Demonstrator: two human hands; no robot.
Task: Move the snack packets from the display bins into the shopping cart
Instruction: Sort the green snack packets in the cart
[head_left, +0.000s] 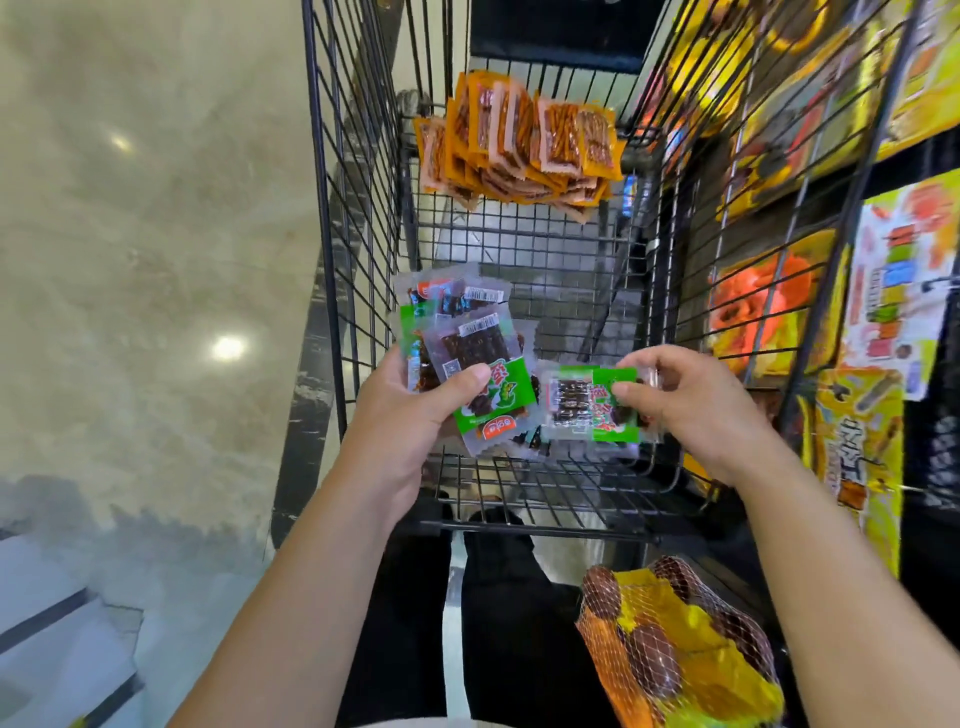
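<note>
Both hands are over the near end of the black wire shopping cart (519, 249), in the middle of the frame. The left hand (410, 415) grips a fanned bunch of clear plastic snack packets with green labels and dark contents (457, 338), thumb pressed on the top packet, fingers curled beneath. Just to its right, the right hand (691, 405) pinches a smaller stack of the same green-labelled packets (587, 408), thumb tip down on the green label. The two bunches sit side by side, edges nearly touching, held above the cart's wire floor.

At the far end of the cart, top centre of the frame, a heap of orange snack packets (519, 140) lies against the end wall, well apart from the hands.

Along the right edge of the frame, beyond the cart's side, stand display shelves with yellow and orange printed boxes (862, 322). In the lower right corner, beside the right forearm, is an orange net bag of brown round items with a yellow label (675, 649); what it rests on, I cannot tell. The left half of the frame is pale glossy floor (130, 234).
</note>
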